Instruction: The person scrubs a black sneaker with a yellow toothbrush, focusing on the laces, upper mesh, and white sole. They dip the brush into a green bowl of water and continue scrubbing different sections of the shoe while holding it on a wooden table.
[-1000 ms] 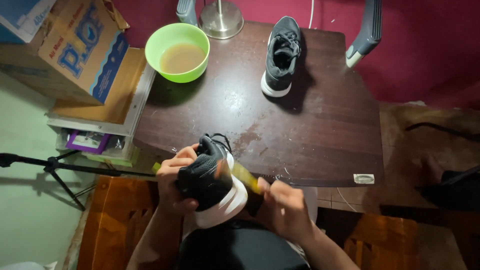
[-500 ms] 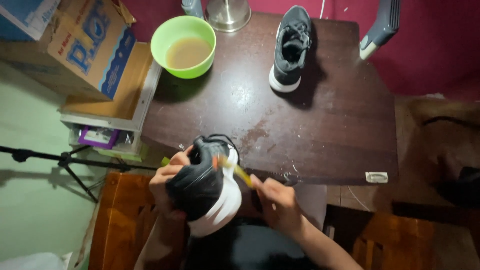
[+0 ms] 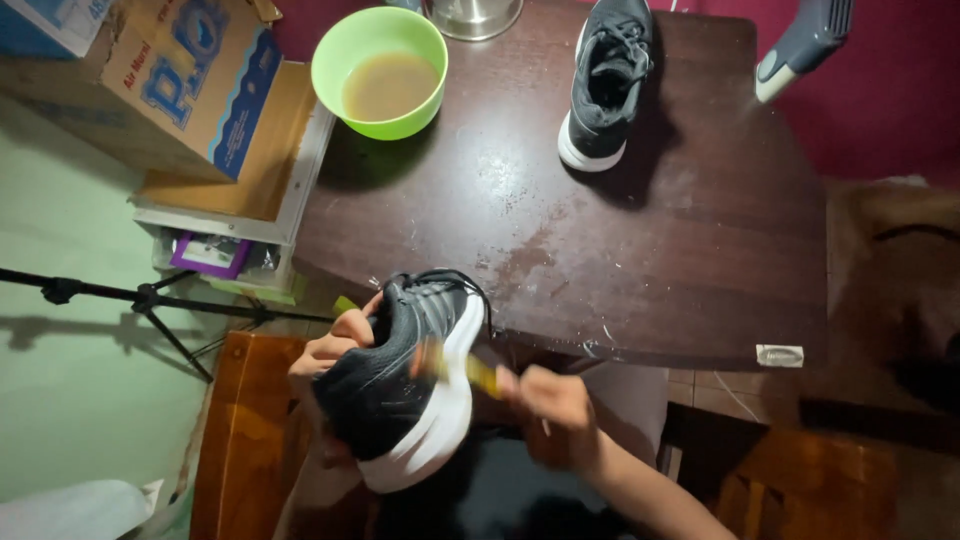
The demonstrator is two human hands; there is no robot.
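Nearest, the left hand point(image 3: 335, 350) grips a black mesh sneaker point(image 3: 400, 385) with a smooth white sole, held tilted above the lap at the table's near edge. Beside it, the right hand point(image 3: 550, 410) closes its fingers around a thin yellow brush point(image 3: 465, 368), blurred, touching the sneaker's side. Farther, the dark wooden table point(image 3: 650, 270) looks wet and speckled. At its far side stand a round green bowl point(image 3: 380, 70) of brownish liquid, left, and a second black sneaker point(image 3: 605, 85), right.

left hand point(image 3: 330, 355) grips black sneaker point(image 3: 405, 375) | right hand point(image 3: 550, 410) holds brush point(image 3: 455, 365)
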